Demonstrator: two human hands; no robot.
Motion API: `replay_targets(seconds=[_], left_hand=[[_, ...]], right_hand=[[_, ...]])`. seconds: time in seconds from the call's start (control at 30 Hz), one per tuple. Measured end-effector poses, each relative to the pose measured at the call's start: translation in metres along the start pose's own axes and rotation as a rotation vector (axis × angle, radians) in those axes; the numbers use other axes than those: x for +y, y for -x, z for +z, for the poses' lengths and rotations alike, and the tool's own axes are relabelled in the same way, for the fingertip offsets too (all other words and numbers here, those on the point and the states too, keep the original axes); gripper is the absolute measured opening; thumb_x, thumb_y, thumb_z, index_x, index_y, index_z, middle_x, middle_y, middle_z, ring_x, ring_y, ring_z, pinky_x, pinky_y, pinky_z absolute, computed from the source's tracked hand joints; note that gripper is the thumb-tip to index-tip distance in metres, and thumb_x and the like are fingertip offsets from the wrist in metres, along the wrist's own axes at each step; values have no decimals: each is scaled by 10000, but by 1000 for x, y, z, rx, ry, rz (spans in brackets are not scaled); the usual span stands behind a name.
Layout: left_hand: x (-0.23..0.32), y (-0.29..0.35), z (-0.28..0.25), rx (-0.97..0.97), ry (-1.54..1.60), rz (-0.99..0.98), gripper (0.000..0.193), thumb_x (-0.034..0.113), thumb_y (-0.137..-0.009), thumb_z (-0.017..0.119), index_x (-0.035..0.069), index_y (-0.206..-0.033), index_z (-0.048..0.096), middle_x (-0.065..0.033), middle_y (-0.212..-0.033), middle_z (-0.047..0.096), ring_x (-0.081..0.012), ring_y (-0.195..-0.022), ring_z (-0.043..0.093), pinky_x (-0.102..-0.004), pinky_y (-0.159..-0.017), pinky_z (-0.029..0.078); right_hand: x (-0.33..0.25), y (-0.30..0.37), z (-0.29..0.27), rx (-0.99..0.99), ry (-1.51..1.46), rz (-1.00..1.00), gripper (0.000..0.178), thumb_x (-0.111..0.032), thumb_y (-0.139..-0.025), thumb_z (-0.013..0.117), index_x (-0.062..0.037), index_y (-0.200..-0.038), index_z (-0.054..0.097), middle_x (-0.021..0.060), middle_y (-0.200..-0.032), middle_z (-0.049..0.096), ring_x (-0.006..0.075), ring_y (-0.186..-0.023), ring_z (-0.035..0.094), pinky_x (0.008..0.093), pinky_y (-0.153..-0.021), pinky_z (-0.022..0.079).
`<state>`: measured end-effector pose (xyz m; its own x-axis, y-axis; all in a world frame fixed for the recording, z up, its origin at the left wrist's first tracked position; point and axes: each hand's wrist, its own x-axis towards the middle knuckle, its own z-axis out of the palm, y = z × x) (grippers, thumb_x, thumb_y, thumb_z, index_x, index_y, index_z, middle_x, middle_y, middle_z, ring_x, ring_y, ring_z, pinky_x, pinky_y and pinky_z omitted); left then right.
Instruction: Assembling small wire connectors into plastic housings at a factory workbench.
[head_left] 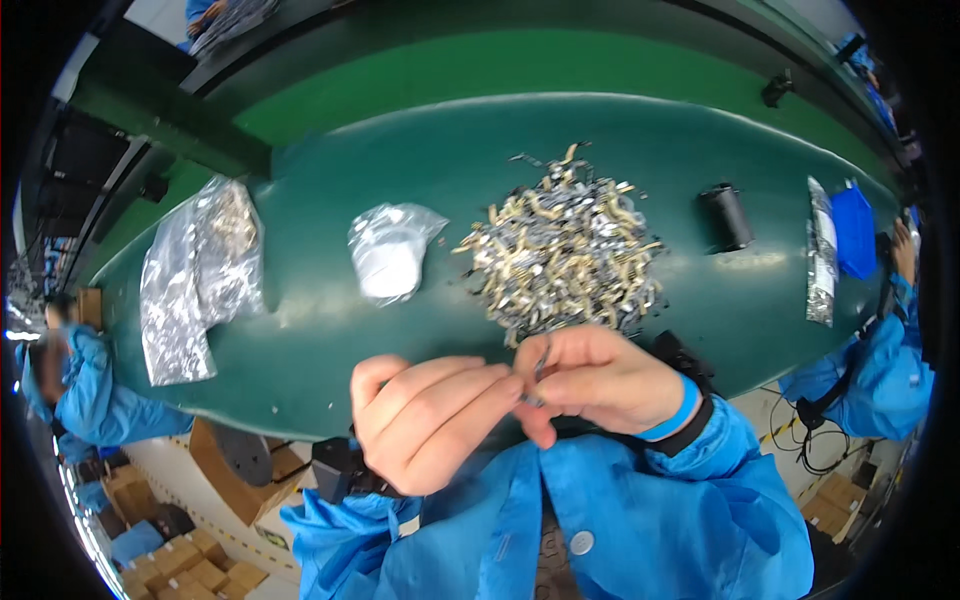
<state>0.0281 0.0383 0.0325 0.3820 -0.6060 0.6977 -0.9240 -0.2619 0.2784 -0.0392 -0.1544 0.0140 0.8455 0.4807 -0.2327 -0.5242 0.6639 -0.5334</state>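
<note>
My two hands meet close to my body at the table's near edge. My right hand (610,385), with a blue band at the wrist, pinches a small, thin dark grey part (541,366) between thumb and fingers. My left hand (430,420) is closed, its fingers curled with the tips against the same spot; what they grip is mostly hidden. Just beyond the hands lies a large heap of small parts (565,250) in beige, silver and black, some like short bent strips. The part's exact kind is too small to tell.
On the green table (300,350) lie a clear bag with white contents (390,255) and larger plastic bags (205,280) at left. A black cylinder (727,217), a long clear bag (821,255) and a blue bin (853,230) are at right. People in blue sit at both sides.
</note>
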Motion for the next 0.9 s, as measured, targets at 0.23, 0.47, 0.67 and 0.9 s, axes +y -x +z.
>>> replay_targets(seconds=[0.23, 0.47, 0.67, 0.9], left_hand=[[4, 4, -10, -29, 42, 38, 277, 51, -587, 766, 79, -832, 641, -46, -803, 665, -223, -688, 633, -345, -619, 367], [4, -3, -12, -86, 66, 40, 245, 49, -596, 750, 95, -819, 660, -29, -825, 670, -201, -723, 635, -341, -650, 363], [6, 3, -5, 8, 361, -451, 177, -64, -682, 675, 32, -823, 624, -86, -805, 629, -220, -713, 594, -331, -710, 437], [10, -1, 13, 77, 867, -1034, 74, -86, -817, 601, -29, -861, 584, -76, -846, 606, -130, -772, 577, -248, -723, 455]], right_hand=[[7, -5, 1, -120, 30, 23, 165, -177, -957, 552, -15, -987, 555, 43, -834, 616, 109, -743, 613, 239, -680, 498], [-10, 22, -2, 70, 288, -105, 134, -145, -932, 588, -36, -1002, 555, 21, -895, 597, 110, -786, 603, 243, -717, 495], [-100, 107, -23, 783, 1840, -505, 499, 1, -707, 726, -68, -1160, 526, 99, -1076, 546, 262, -1006, 560, 351, -869, 472], [-119, 112, -57, 864, 2312, -214, 903, 50, -574, 743, -132, -1396, 418, 121, -1328, 447, 350, -1152, 462, 414, -989, 417]])
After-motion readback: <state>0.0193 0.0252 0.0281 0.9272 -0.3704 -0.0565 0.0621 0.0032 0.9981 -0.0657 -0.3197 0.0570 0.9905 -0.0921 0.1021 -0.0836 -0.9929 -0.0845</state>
